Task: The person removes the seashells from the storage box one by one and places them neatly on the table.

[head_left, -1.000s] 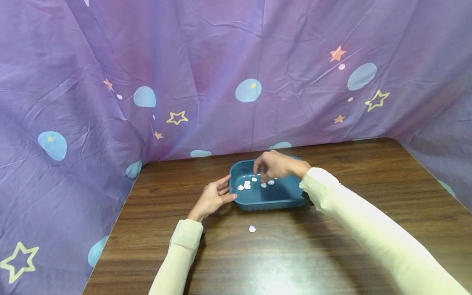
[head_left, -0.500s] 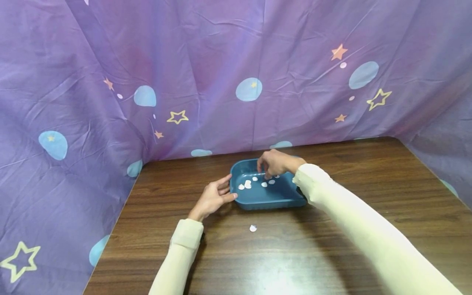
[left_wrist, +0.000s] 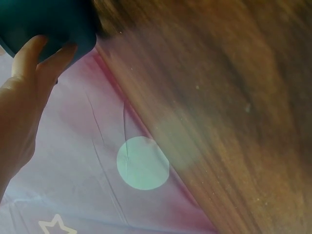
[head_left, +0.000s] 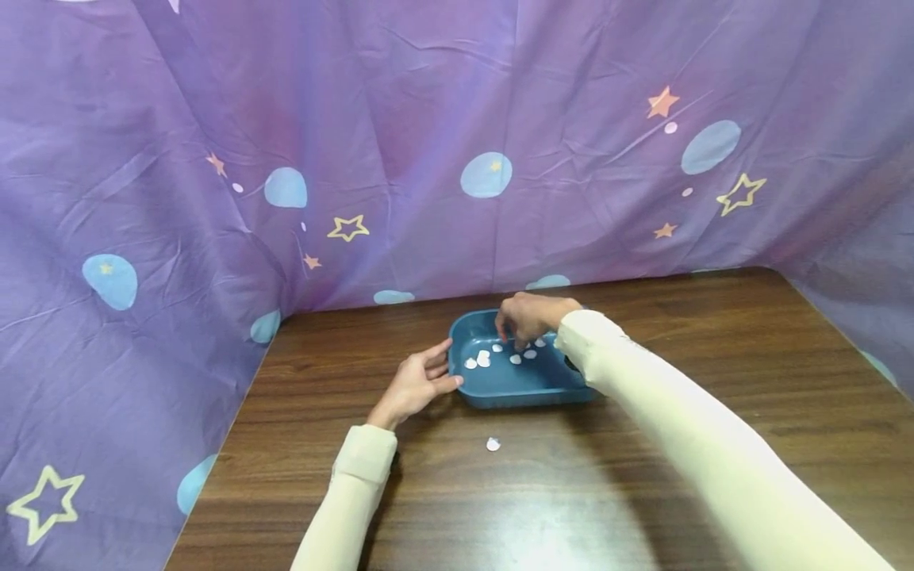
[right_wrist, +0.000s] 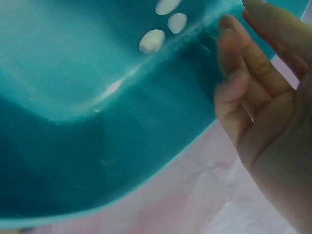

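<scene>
A blue plastic basin [head_left: 528,392] stands on the wooden table, with several small white shell-like pieces [head_left: 484,359] on its floor. My left hand [head_left: 416,385] touches the basin's left end, its fingers along the outer wall and thumb by the near corner; the left wrist view shows these extended fingers against the wall. Inside the basin, my right hand [head_left: 531,316] reaches down with bent fingers, the tips close to a white piece [head_left: 540,343]. In the right wrist view the lower fingers curl without anything visible in them; the uppermost fingertips run out of frame.
One more white piece [head_left: 493,445] lies on the wooden table [head_left: 400,507] in front of the basin. Behind the table hangs a purple curtain [head_left: 428,119] printed with stars and dots, continuing along both sides.
My right hand has shifted slightly right and lower inside the basin, its fingertips now nearer the far-right pieces. The left hand stays at the basin's end. The view has shifted a little.
</scene>
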### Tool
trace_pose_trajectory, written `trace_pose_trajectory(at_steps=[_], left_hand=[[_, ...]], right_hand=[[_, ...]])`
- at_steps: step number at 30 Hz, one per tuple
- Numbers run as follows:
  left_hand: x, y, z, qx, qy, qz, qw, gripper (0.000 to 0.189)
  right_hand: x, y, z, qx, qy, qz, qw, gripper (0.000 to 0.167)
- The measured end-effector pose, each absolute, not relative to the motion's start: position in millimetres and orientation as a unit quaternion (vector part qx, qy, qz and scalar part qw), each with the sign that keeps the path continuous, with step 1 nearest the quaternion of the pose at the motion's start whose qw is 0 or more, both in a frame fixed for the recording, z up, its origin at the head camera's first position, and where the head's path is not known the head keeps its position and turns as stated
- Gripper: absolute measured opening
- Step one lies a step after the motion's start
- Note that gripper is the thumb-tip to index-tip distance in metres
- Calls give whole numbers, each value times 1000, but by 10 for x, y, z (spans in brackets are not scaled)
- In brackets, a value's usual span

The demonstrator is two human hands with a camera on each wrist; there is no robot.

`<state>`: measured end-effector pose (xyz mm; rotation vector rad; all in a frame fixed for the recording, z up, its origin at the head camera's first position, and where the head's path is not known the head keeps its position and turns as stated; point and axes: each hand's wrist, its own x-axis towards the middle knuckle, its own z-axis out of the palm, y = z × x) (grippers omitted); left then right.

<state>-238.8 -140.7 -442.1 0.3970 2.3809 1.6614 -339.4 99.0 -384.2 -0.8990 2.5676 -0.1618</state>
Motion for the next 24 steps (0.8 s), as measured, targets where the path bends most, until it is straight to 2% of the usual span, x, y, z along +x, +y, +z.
trace_pose_trajectory(at_steps=[5,10,16,24], left_hand=[[-2390,-1400,-4415,134,808,565,102,74],[-2398,-1405,-4438,133,812,558,103,74],[-2398,-1411,-4441,133,816,554,96,73],[-2397,-1398,-4450,138,816,552,102,73]], right_hand=[[-3403,936,-3871,-315,926,-19,208,25],[-3394,889,-3928,-351,915,19,197,23],[-3407,837,-3972,-383,909,56,154,21],[-3419,839,-4078,-383,909,34,164,20]])
